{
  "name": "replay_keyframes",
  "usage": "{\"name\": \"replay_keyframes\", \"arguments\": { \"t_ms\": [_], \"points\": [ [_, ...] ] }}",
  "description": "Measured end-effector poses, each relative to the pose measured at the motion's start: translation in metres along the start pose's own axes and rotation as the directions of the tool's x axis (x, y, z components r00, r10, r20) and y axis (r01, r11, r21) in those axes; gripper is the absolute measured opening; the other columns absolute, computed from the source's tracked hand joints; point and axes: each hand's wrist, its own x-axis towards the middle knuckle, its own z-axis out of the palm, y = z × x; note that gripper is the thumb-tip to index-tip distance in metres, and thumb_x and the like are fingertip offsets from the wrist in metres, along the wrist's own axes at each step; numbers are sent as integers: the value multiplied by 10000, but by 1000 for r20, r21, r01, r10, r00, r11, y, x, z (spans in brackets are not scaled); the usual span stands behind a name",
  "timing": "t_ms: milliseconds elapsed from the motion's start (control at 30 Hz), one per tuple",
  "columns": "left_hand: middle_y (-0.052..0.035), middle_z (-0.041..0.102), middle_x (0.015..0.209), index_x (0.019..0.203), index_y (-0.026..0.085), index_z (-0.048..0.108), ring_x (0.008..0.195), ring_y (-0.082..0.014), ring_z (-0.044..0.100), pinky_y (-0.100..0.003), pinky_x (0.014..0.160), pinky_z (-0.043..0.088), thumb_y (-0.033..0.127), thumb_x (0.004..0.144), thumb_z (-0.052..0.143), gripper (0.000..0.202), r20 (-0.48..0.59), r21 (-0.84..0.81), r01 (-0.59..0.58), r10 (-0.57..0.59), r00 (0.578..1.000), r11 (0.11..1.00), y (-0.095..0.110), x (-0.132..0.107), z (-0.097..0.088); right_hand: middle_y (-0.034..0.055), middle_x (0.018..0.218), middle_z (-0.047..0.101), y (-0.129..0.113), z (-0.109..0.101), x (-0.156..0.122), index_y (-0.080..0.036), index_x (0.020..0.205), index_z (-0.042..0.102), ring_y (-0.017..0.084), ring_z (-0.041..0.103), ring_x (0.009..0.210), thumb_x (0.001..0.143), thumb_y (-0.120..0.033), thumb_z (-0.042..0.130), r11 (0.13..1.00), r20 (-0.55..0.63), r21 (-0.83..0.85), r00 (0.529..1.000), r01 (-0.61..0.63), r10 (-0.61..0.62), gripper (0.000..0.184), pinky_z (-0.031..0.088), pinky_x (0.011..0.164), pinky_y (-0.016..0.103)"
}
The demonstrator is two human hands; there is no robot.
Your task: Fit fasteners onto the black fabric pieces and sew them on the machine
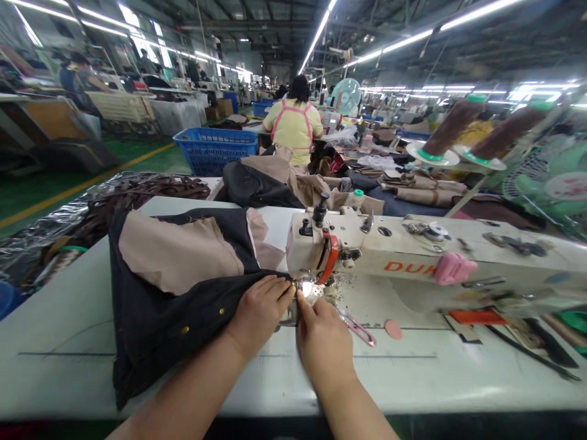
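Dark snap-studded fabric (160, 330) left of sewing machine (367, 250), studded edge slanting from worktop's (59, 342) front-left toward presser area. Left hand (263, 308) nearer, fingers flat atop fabric; right hand (325, 336) index extended, others curled; grips unclear.

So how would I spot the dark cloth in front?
Find the white sewing machine, then the pale table to its left. The dark cloth lies there, gold studs showing on its near part. Unlike the dark bundle behind, it has the left hand on it.
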Motion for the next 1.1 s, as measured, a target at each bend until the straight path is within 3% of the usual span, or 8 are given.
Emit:
{"name": "replay_keyframes", "arguments": {
  "t_ms": [333, 500, 667, 733, 800, 833, 900, 1100],
  "points": [
    [-106, 786, 1054, 1058, 117, 748, 967, -242, 739, -433, 929, 623, 107, 989, 560, 200, 0, 9, 11, -11, 1000, 1000, -5, 0, 5, 71, 869, 639, 0, -1, 2, -225, 1395, 610, 221, 573, 829, 912, -145, 597, 1000, -33, 23, 999, 19, -19, 489, 407, 675, 300],
    [-93, 783, 1056, 1069, 130, 745, 976, -238, 734, -429, 936, 618, 109, 990, 567, 196, 9, 1, 9, -9, 1000, 1000, -6, 2, 6, 36, 824, 644, 9, -10, -12, -230, 1138, 733, 175, 590, 753, 924, -177, 558, 992, -136, 129, 991, 10, 7, 282, 393, 642, 279],
    [-87, 781, 1051, 1065, 135, 746, 978, -229, 728, -424, 949, 611, 109, 982, 594, 175, 34, 8, 13, -13, 999, 1000, -9, 1, 9, 25, 815, 673, 72, -37, -36, -206, 986, 738, 172, 634, 771, 945, -192, 561, 998, -401, 63, 915, -31, 53, 182, 469, 762, 285],
    [-87, 780, 1062, 1071, 135, 745, 987, -231, 727, -431, 961, 605, 109, 977, 605, 170, 47, 8, 18, -19, 999, 1000, -9, 1, 10, 53, 828, 692, 112, -52, -42, -184, 954, 742, 206, 647, 770, 922, -210, 601, 991, -514, -37, 853, -126, 89, 146, 506, 786, 323],
    [-89, 778, 1073, 1082, 135, 743, 1000, -236, 724, -438, 971, 600, 110, 971, 616, 170, 58, 6, 26, -26, 998, 1000, -10, 0, 10, 149, 1027, 723, 150, -62, -49, -117, 1101, 737, 289, 690, 941, 904, -207, 594, 948, -623, -135, 769, -290, 146, 260, 536, 906, 412],
    [-90, 777, 1077, 1086, 135, 742, 1007, -238, 723, -439, 974, 598, 112, 971, 617, 172, 59, 6, 28, -28, 998, 1000, -10, -1, 10, 194, 1177, 704, 166, -65, -52, -79, 1238, 689, 330, 680, 1074, 904, -196, 568, 922, -620, -155, 762, -355, 189, 374, 527, 971, 449],
    [-91, 776, 1079, 1091, 137, 741, 1014, -236, 721, -433, 978, 595, 119, 980, 606, 176, 60, 9, 24, -25, 998, 1000, -9, -1, 8, 204, 1320, 664, 189, -63, -60, -75, 1355, 625, 352, 637, 1222, 910, -176, 503, 912, -543, -162, 806, -376, 236, 472, 515, 1032, 481],
    [-98, 772, 1086, 1099, 133, 735, 1010, -225, 719, -438, 992, 585, 116, 996, 572, 194, 74, 13, 1, -2, 997, 1000, -10, 0, 7, 182, 1388, 645, 207, -43, -79, -78, 1365, 627, 336, 661, 1215, 889, -165, 455, 884, -382, -136, 847, -446, 369, 514, 559, 990, 478]
  ]
}}
